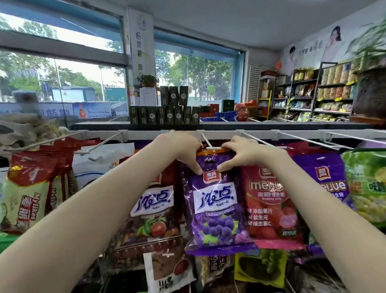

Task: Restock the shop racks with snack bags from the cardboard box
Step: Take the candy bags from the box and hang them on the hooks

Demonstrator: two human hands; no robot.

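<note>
Pinching the purple snack bag (pixel 216 205) by its top edge in left hand (pixel 183 150) and right hand (pixel 242 155), thumbs in front; letting it hang lengthwise down. Seemingly lining its hole up with the white peg (pixel 213 148) tip just above, midway between both hands.

The grape candy bag (pixel 216 205) sits below a rack hook (pixel 206 142), strawberry gummy bag (pixel 271 207) at its 3 o'clock, stacked cartons (pixel 167 112) behind at 12 o'clock
</note>
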